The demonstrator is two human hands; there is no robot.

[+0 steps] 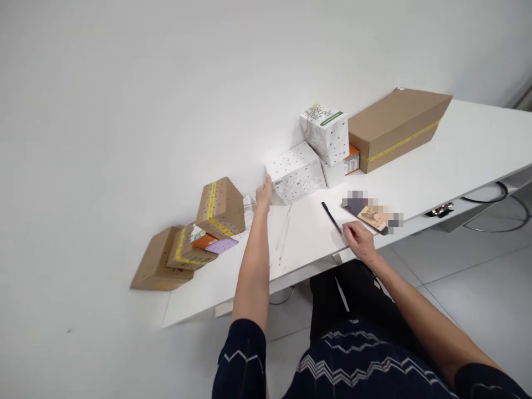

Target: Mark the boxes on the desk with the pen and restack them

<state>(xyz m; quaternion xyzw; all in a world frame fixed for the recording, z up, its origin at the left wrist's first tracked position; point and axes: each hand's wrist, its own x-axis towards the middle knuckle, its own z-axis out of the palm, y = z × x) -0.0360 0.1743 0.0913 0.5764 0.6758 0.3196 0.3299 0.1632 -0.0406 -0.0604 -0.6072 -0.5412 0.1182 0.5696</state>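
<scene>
My left hand (264,194) reaches across the table and lies against the left end of a white dotted box (297,174), fingers fairly straight and not wrapped round it. My right hand (359,241) rests loosely curled at the table's front edge; nothing shows in it. Just beyond its knuckles lies a black pen (331,216). A dark notebook or booklet with a picture on its cover (373,216), partly blurred out, lies right of the pen. Another white dotted box with green print (328,133) sits on top of a white and orange box (338,170).
A long brown carton (399,127) stands against the wall at right. On the left are stacked brown cartons (222,208), with an orange and purple package (214,243) among them. Black cables (501,191) and a metal clip (441,210) are below the table's front edge (415,216).
</scene>
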